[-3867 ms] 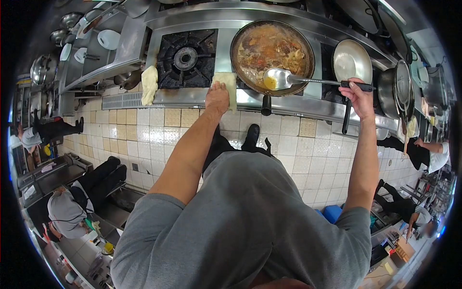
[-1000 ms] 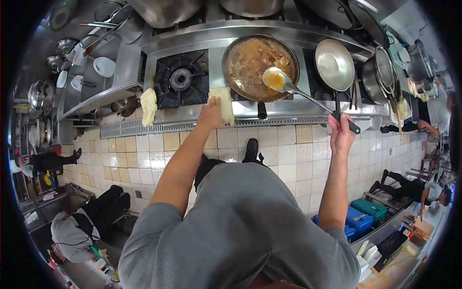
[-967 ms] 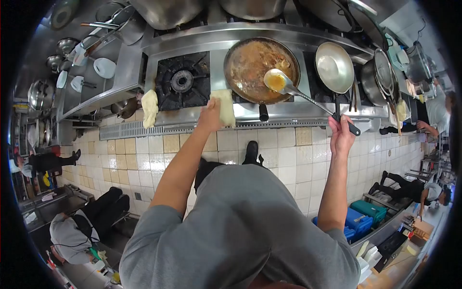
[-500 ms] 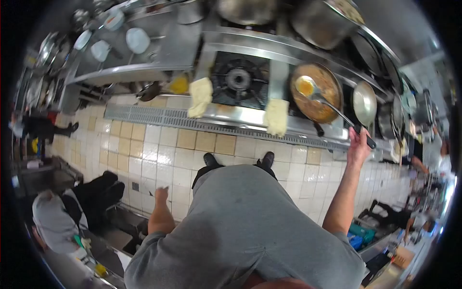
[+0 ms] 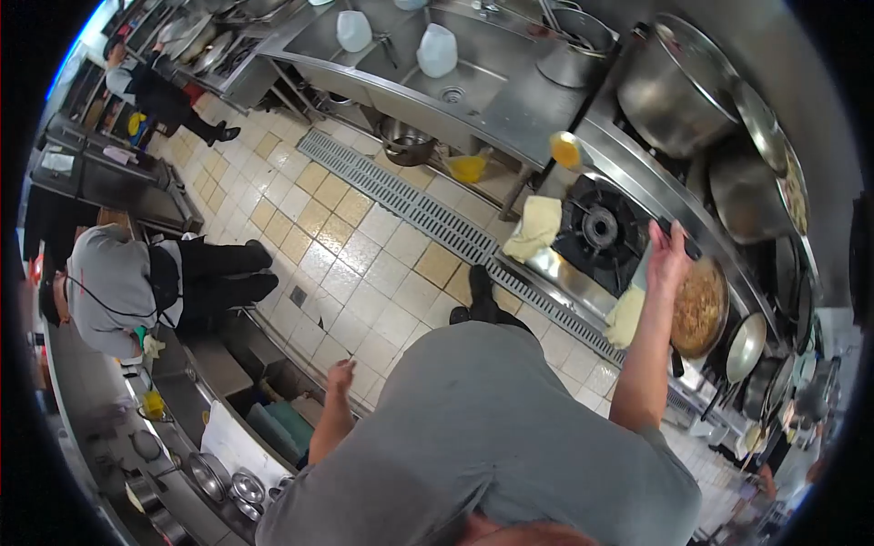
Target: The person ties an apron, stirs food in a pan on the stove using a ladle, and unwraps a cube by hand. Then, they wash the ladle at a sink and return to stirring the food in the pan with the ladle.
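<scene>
While standing near the stove (image 5: pixel 560 266) with burner (image 5: pixel 599 227) and pan (image 5: pixel 726 298), held a ladle (image 5: pixel 583 156) of yellow liquid (image 5: pixel 565 147) past the former, gripping the black handle (image 5: pixel 694 247) in the right hand (image 5: pixel 671 259); could not tell the state of the left hand (image 5: pixel 340 376).

The ladle contents (image 5: pixel 564 150) at upper right are showing yellow-orange, the food (image 5: pixel 699 314) at right is showing brown, both cloths (image 5: pixel 535 229) right of centre are showing pale cream, and the central floor (image 5: pixel 360 264) is displaying white tiles interspersed with tan.
</scene>
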Tool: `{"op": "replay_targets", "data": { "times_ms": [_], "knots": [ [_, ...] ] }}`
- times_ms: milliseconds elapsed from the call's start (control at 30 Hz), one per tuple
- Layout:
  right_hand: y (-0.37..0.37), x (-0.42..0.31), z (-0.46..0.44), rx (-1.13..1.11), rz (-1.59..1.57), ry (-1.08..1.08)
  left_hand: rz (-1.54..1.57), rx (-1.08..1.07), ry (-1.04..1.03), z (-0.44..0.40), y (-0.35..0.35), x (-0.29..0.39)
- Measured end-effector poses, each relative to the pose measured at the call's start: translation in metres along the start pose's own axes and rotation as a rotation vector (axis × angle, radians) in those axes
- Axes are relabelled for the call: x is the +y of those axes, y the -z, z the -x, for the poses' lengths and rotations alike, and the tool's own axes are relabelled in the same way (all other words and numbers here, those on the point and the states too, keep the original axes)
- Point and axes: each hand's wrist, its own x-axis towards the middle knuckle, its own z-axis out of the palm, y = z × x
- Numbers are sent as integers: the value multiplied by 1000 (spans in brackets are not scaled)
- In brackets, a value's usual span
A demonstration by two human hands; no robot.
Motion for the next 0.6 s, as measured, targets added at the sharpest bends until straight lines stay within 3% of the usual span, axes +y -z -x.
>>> {"op": "replay_targets", "data": {
  "times_ms": [33, 100, 200, 300, 400, 500, 533, 600],
  "knots": [
    [-36, 17, -5, 1, -33, -31, -39, -46, -140, -11, -16, -3],
    [-89, 62, -36, -31, -68, -56, 571, -367, -220, -8, -40, 10],
    [-180, 125, -70, -133, -46, -37, 514, -348, -102, 5, -45, 47],
    [-263, 186, -94, -304, 99, 42, 16, -83, -162, -6, -17, 50],
    [-322, 205, -94, -533, 552, 531, 138, 101, -38, 0, 12, 56],
    [-353, 203, -95, -678, 647, 968, 463, 237, 93, 30, 30, 83],
    [-359, 206, -97, -726, 579, 1002, 637, 305, 90, 34, 25, 86],
    [-365, 208, -94, -732, 580, 1055, 594, 271, 145, 53, 10, 103]
  ]
}}
